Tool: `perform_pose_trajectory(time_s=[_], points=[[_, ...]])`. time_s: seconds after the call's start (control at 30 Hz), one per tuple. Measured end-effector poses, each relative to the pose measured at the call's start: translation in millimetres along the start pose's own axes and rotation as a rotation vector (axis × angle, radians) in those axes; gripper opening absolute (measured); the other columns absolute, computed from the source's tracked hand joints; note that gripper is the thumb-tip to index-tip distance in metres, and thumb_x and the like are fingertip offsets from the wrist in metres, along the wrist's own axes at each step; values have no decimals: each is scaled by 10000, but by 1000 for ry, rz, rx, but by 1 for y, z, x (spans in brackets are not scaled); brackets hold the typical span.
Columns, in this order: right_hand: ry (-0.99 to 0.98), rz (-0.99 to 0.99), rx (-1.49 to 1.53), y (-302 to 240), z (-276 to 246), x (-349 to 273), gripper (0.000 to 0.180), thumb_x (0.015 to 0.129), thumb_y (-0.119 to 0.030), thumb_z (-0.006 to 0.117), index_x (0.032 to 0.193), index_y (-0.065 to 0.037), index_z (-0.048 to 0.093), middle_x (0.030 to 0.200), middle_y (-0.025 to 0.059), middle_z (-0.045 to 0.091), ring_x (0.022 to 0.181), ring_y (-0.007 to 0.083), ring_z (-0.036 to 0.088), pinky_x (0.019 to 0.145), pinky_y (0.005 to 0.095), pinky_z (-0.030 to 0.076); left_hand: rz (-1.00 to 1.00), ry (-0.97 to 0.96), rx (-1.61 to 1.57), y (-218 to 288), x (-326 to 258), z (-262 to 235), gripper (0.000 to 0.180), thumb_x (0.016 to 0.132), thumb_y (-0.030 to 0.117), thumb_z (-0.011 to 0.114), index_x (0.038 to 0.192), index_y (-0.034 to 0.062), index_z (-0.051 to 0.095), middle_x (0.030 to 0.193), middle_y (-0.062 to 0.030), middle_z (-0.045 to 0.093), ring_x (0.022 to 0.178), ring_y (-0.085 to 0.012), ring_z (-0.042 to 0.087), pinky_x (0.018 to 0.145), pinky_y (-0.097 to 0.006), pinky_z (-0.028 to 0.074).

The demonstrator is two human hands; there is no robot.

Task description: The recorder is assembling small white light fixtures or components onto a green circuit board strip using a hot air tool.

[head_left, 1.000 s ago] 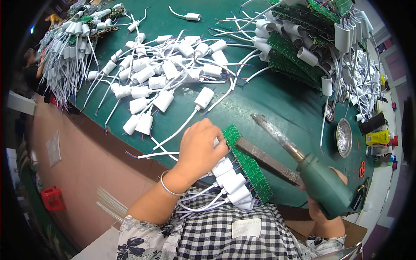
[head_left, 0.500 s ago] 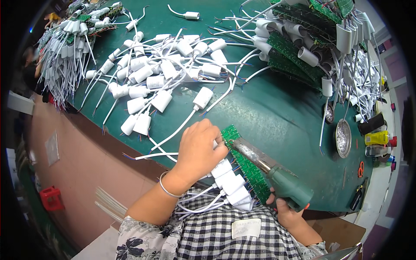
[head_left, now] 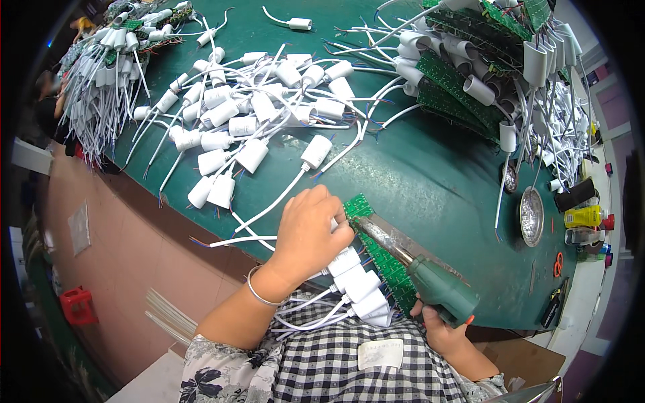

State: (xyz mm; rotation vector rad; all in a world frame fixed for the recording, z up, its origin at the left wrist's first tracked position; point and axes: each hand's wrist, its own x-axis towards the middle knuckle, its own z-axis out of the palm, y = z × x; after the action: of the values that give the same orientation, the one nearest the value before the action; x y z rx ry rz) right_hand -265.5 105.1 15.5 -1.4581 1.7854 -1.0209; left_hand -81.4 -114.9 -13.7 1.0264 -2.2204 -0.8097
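Observation:
My left hand (head_left: pixel 312 225) is closed at the far end of a long green circuit board (head_left: pixel 386 265); part of a white lamp holder shows between its fingers. More white lamp holders (head_left: pixel 361 285) with white cables hang along the board's left side, over my checked apron. My right hand (head_left: pixel 443 329) is wrapped round a green soldering gun (head_left: pixel 443 289) with a long metal barrel. Its tip lies over the board, close to my left fingers; whether it touches a joint cannot be made out.
Many loose lamp holders with cables (head_left: pixel 262 107) lie across the green table (head_left: pixel 416 181). Stacked boards with holders (head_left: pixel 457 87) stand at the far right, another heap (head_left: pixel 114 67) at far left. A metal bowl (head_left: pixel 531 215), orange-handled scissors (head_left: pixel 558 264) and bottles (head_left: pixel 583 217) are rightward.
The soldering gun has shifted slightly left in my right hand, its barrel moving a little over the board. My left hand and the board stay almost where they were.

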Motion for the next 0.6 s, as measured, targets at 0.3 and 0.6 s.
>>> perform_pose_trajectory(time_s=[0.3, 0.6], points=[[4, -11, 2, -5, 0, 4, 210, 910, -18, 536, 1109, 49, 537, 904, 108, 595, 695, 166, 604, 663, 305, 515, 1, 4, -11, 0, 0, 0, 114, 642, 65, 653, 656, 47, 541, 724, -98, 498, 739, -304, 514, 668, -404, 406], [1, -64, -40, -8, 0, 7, 295, 898, -8, 541, 1179, 54, 476, 841, 116, 595, 670, 173, 602, 645, 299, 509, -12, -30, 5, -1, 0, 0, 106, 643, 96, 650, 648, 76, 547, 749, -73, 504, 759, -284, 517, 684, -403, 386]])
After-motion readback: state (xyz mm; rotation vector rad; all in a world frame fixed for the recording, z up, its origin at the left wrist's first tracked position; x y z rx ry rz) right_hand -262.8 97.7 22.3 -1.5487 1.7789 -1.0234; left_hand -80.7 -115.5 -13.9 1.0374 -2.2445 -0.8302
